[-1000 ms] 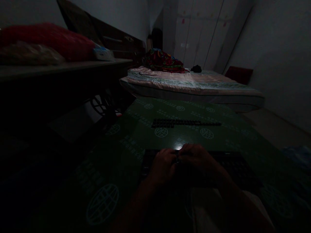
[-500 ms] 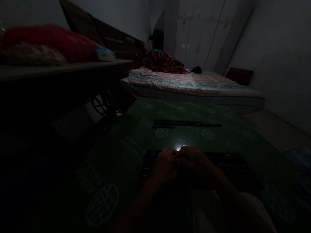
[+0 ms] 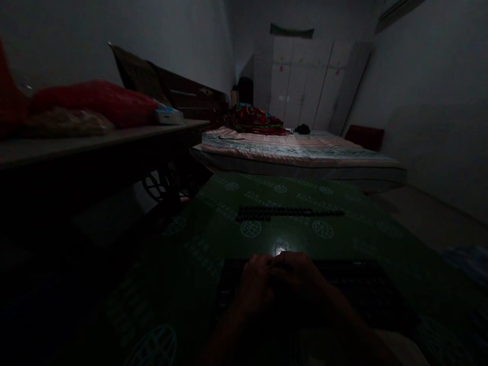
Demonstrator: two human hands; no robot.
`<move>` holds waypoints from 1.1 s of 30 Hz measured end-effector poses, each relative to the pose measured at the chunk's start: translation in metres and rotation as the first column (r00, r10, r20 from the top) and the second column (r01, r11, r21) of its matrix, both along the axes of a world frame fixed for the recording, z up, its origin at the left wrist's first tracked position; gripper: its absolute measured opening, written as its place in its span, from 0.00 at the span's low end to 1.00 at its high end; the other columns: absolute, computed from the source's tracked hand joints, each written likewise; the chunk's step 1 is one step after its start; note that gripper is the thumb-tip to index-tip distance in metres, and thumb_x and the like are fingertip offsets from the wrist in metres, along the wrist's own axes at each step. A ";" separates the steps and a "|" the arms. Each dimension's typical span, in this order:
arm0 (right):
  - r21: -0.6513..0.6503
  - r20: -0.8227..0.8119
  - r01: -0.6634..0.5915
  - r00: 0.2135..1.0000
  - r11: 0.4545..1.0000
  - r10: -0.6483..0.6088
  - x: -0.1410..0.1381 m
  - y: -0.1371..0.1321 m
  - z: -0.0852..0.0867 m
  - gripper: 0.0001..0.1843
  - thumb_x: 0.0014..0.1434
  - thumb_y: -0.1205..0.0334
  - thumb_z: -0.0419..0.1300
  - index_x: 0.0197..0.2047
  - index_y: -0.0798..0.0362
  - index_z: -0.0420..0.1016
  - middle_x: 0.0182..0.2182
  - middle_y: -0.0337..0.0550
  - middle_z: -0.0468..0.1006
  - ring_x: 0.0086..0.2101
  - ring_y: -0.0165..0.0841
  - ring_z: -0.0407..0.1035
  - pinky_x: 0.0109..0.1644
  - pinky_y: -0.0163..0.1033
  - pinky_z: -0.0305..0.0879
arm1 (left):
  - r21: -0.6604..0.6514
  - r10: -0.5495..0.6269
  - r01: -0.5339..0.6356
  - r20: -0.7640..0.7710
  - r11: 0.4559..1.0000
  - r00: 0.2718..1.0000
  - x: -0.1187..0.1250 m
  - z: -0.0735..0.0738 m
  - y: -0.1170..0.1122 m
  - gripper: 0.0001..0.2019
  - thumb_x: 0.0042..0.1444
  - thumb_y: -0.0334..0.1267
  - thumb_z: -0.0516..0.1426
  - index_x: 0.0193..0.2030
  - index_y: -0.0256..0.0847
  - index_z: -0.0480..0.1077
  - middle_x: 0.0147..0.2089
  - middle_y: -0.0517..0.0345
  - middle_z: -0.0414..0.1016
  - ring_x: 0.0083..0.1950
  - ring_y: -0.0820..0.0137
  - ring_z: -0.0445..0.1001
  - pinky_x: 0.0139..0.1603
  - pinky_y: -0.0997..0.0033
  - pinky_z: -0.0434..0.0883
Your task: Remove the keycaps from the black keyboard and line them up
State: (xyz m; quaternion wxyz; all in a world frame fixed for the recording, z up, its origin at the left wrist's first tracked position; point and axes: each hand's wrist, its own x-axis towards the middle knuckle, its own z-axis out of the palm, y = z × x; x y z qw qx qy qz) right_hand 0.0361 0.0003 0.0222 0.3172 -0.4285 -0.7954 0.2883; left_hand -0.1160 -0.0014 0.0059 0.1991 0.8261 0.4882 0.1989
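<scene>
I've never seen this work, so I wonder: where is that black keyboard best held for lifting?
Probably by the short ends of the black keyboard: left hand from the left, right hand from the right. It is long and lies flat on the green table, and both ends show at least partly.

left hand [image 3: 255, 278] | right hand [image 3: 299, 273] | over keyboard [image 3: 368, 287] | keys [image 3: 254, 212] on green table [image 3: 293, 236]

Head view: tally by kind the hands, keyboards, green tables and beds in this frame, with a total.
Hands: 2 (left hand, right hand)
Keyboard: 1
Green table: 1
Bed: 1
Total: 5
The small black pieces lined up beyond the keyboard are left out: too dim to count singly.
</scene>
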 end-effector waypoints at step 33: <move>-0.153 -0.306 0.204 0.921 0.967 -0.243 -0.018 -0.002 -0.023 0.14 0.58 0.56 0.49 0.27 0.55 0.66 0.23 0.38 0.68 0.26 0.28 0.63 0.30 0.32 0.58 | -0.011 -0.014 0.014 0.042 1.000 0.999 0.000 0.003 0.002 0.12 0.50 0.30 0.51 0.41 0.38 0.71 0.43 0.52 0.73 0.43 0.63 0.67 0.45 0.65 0.63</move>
